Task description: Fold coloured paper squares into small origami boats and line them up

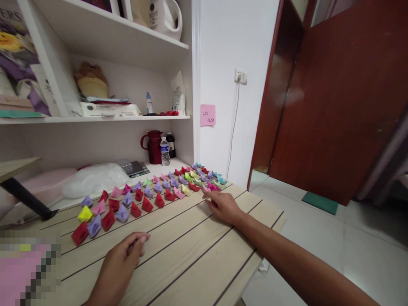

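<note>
Several small folded paper boats (pixel 146 199) in red, purple, pink, yellow, green and blue stand in rows across a light wooden slatted table (pixel 197 250). My right hand (pixel 223 206) reaches to the far right end of the rows, fingers stretched flat on the table, fingertips touching a pink boat (pixel 207 189). My left hand (pixel 123 259) rests on the table in front of the rows, fingers curled loosely inward, with nothing visible in it.
White shelves (pixel 95 119) behind the table hold a dark red jug (pixel 154 146), a water bottle (pixel 165 151), a dark bottle, boxes and bags. A pink sticky note (pixel 208 115) and a wall socket with cable hang right. A dark red door (pixel 334 106) stands open.
</note>
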Demonstrator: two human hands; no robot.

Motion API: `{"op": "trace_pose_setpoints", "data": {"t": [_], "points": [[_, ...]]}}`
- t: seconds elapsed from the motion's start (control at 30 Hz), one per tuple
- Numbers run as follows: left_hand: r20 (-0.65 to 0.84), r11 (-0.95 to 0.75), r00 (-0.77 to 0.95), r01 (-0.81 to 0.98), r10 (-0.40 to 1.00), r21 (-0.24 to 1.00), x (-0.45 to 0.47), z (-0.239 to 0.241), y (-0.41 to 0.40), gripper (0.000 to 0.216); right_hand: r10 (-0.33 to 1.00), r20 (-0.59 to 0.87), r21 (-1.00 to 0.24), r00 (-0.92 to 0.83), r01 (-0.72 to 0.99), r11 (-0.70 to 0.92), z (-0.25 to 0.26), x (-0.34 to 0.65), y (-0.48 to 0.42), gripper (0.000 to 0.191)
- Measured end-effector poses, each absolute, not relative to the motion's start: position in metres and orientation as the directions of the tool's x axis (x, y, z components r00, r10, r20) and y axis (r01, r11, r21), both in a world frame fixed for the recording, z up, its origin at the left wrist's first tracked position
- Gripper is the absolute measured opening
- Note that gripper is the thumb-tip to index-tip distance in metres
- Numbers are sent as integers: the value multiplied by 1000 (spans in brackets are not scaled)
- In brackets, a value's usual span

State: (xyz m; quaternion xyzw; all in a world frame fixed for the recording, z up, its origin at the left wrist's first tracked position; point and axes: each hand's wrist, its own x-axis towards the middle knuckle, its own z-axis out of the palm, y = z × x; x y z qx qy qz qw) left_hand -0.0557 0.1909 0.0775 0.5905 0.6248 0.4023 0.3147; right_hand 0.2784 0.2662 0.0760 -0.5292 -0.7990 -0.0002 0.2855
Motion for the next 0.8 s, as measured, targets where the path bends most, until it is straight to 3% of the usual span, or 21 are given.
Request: {"op": "trace_pose_setpoints", "data": {"t": [0.17,0.33,0.53,0.67,0.8], "points": [[151,-93,-84,480,985,872,-51,77,181,37,684,364,-205,-633,662,721,75,227,234,21],[121,-55,-101,497,987,866,-49,68,179,28,535,321,-199,-781,497,845,73,183,213,25],[100,-18,-137,503,985,864,-56,57,185,30,351,285,-198,-892,304,932,77,108,185,15],[224,-35,-268,564,937,825,-77,66,185,32,369,248,-193,-896,327,925,80,69,185,14],[485,-125,-335,706,808,697,-85,89,170,27,461,265,-287,-847,387,876,80,53,195,16]]}}
